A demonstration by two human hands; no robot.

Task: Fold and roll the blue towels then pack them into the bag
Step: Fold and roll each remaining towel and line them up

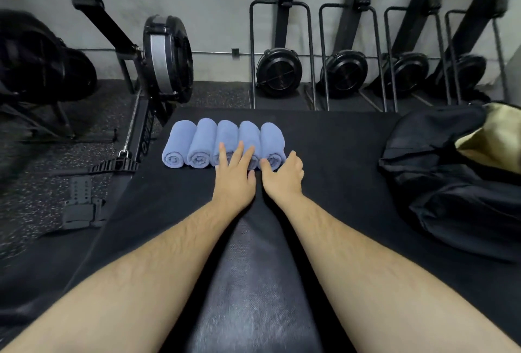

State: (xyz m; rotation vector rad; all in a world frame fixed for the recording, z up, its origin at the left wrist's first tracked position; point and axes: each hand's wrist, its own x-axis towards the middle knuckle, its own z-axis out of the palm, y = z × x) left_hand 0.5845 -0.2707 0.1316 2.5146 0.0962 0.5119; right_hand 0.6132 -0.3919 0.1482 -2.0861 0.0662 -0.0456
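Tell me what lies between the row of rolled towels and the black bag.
Nothing: in the head view, only bare black mat separates the rightmost rolled towel from the black bag. The right hand sits at that towel's near end.
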